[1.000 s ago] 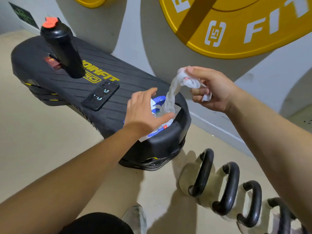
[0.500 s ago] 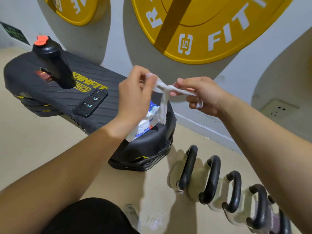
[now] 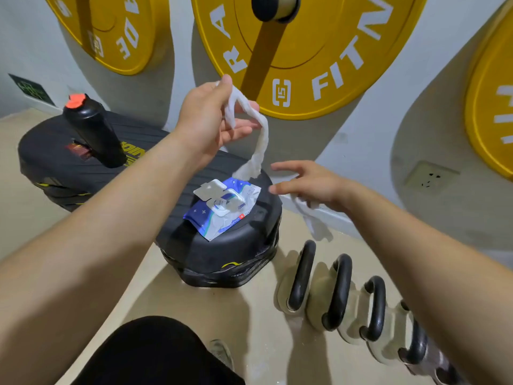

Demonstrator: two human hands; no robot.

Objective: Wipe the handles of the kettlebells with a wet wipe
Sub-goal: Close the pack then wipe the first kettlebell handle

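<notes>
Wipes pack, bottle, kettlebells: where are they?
pack (image 3: 223,209), head view, on its white opening.
bottle (image 3: 93,132), head view, on its black body.
kettlebells (image 3: 337,291), head view, on the second black handle.

You hold one white wet wipe pinched high in your left hand. It hangs as a twisted strand, and its lower end reaches the opening of the wipe pack. The blue-and-white pack lies flat with its flap folded open. A second wipe, crumpled, trails from the curled lower fingers of your right hand, just right of the pack. The kettlebells stand in a close row on the floor at your lower right. Their bodies are pale and their black loop handles stand upright, apart from both wipes.
</notes>
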